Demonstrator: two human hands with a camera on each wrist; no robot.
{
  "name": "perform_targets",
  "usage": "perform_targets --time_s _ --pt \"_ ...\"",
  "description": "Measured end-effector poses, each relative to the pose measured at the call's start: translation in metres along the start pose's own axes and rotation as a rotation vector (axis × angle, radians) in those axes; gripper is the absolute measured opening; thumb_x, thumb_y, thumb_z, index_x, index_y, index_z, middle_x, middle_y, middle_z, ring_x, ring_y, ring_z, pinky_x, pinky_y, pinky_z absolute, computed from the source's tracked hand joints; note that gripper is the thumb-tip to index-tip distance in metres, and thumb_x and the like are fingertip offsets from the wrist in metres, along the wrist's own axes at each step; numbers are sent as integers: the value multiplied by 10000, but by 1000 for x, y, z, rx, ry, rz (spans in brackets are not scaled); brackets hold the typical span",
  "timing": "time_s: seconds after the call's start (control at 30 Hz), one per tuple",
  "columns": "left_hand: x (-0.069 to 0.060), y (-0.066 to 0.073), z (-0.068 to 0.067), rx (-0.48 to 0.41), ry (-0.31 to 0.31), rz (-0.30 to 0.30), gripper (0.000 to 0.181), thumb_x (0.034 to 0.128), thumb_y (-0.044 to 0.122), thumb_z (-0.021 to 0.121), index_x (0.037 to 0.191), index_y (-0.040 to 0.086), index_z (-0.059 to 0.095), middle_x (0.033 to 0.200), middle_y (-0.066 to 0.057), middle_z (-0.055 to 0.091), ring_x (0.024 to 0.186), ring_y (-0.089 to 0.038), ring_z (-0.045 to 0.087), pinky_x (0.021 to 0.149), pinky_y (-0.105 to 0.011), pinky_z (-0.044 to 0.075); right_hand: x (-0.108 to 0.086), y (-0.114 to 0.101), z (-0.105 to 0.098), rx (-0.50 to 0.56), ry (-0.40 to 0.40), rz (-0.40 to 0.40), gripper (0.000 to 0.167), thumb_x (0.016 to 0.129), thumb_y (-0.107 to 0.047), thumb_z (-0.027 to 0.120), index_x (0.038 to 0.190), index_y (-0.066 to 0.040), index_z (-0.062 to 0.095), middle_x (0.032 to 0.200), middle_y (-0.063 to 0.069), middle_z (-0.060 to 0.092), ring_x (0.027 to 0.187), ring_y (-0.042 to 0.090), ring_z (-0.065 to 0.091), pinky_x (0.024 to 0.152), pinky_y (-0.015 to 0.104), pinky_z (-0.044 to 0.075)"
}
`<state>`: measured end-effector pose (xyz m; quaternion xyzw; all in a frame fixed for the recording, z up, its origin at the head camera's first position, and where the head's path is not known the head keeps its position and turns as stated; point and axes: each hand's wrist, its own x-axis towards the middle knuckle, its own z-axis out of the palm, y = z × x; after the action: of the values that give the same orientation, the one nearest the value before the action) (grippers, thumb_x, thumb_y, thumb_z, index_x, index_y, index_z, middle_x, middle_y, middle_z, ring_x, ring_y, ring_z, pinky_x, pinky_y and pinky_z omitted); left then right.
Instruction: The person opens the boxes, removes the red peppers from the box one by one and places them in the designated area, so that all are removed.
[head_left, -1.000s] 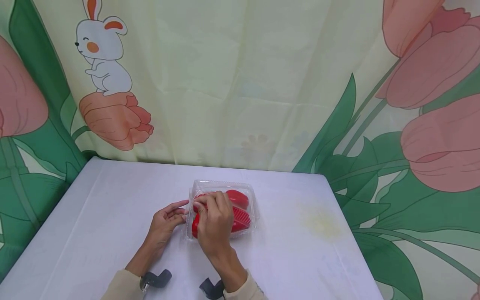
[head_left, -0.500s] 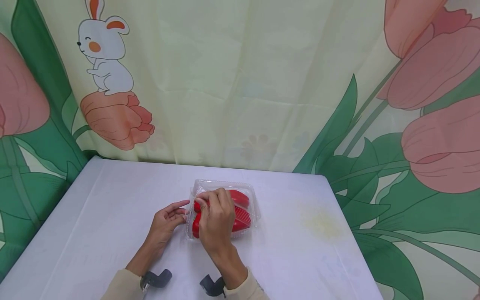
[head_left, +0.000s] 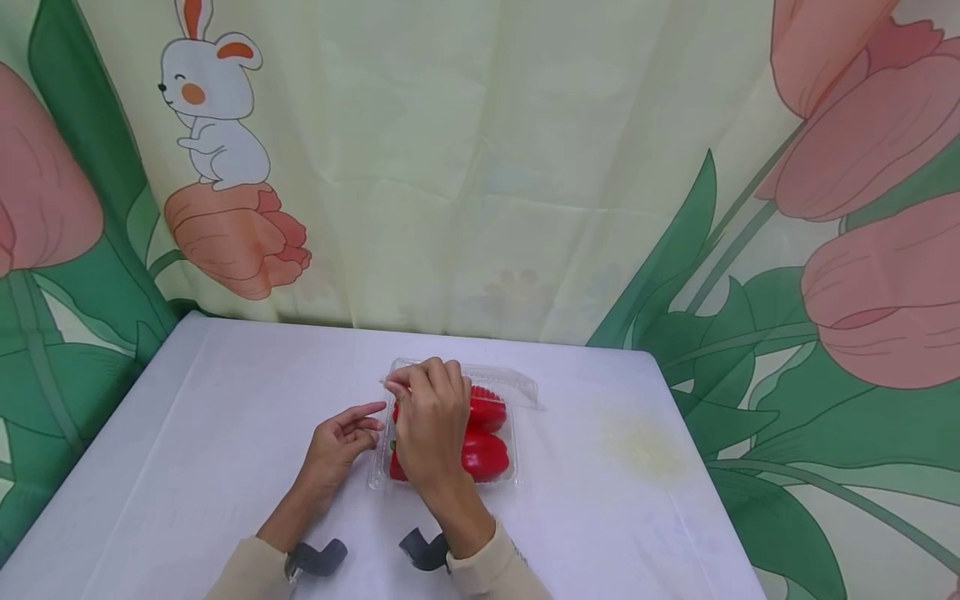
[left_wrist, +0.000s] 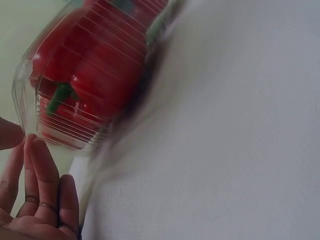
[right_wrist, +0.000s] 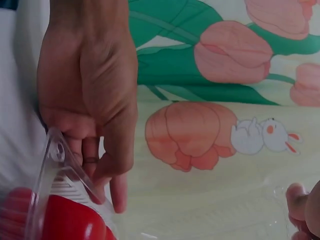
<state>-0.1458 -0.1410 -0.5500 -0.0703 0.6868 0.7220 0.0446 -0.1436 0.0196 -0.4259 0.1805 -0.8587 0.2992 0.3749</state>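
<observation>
A clear plastic box with red bell peppers in it stands on the table, its clear lid raised at a tilt. My right hand pinches the lid's left edge above the peppers. In the right wrist view this hand has thumb and fingers bent at the clear plastic. My left hand is at the box's left side; in the left wrist view its thumb and fingertips pinch the box rim, near a pepper with a green stem.
The table has a white cloth with a faint yellowish stain on the right. Behind it hangs a curtain printed with tulips and a rabbit. Dark wrist mounts are at both sleeves.
The lid has come up from over the peppers and tilted back, with my right hand moving slightly up and away. My left hand has stayed at the box's left edge, shifting slightly right.
</observation>
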Motion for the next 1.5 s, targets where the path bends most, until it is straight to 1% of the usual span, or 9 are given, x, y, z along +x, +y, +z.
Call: perform_targets --time_s 0.13,0.23,0.33,0.43,0.63,0.9,1.2,1.37,1.5 --pt "0 -1 1 3 9 -12 472 967 -33 658 1431 59 651 1120 -87 741 960 -110 694 862 -157 596 6 3 3 -46 1 -34 178 884 -317 873 988 -178 832 990 -3 747 888 123 626 760 255 470" --pt "0 -1 2 6 18 -25 470 973 -23 666 1433 72 653 1144 -114 736 966 -121 697 874 -160 597 12 6 5 -74 12 -50 189 876 -318 884 995 -177 841 996 6 752 904 135 636 765 269 471" --pt "-1 0 3 13 31 -36 472 978 8 690 1440 97 653 1178 -133 734 983 -135 710 898 -159 593 17 9 6 -79 21 -57 208 864 -311 896 1009 -170 846 1001 18 754 924 153 641 779 297 475" --pt "-1 1 3 23 42 -43 476 981 45 718 1446 119 652 1210 -139 733 1000 -153 723 920 -161 587 22 12 6 -79 27 -58 202 878 -305 884 1015 -161 849 995 27 752 930 164 640 786 319 477" --pt "-3 2 4 28 41 -46 484 980 60 733 1452 127 645 1228 -155 722 1009 -160 729 927 -162 585 30 18 5 -62 34 -36 162 905 -271 861 1013 -150 847 995 38 742 939 179 645 790 340 483" --pt "-3 4 4 27 28 -45 470 987 24 698 1446 109 643 1208 -163 721 987 -138 711 892 -155 592 37 30 1 -31 43 1 146 910 -224 855 1034 -148 842 1018 41 744 958 195 644 812 358 504" --pt "-3 3 4 17 20 -37 467 985 21 690 1440 115 647 1222 -170 708 977 -139 701 886 -162 596 46 46 -2 -11 83 21 122 891 -159 867 1003 -133 826 979 57 722 942 234 611 821 387 459" --pt "-3 1 3 20 17 -27 467 986 36 702 1442 119 645 1228 -176 703 977 -144 706 892 -163 595 51 56 -6 -15 96 29 124 901 -152 857 1015 -123 819 986 68 723 959 252 616 835 404 469" --pt "-2 1 4 26 23 -29 463 991 44 701 1444 126 644 1232 -173 701 982 -146 709 894 -164 595 54 63 -10 -21 90 43 130 912 -162 850 1030 -119 817 1003 78 721 970 262 612 835 407 465"
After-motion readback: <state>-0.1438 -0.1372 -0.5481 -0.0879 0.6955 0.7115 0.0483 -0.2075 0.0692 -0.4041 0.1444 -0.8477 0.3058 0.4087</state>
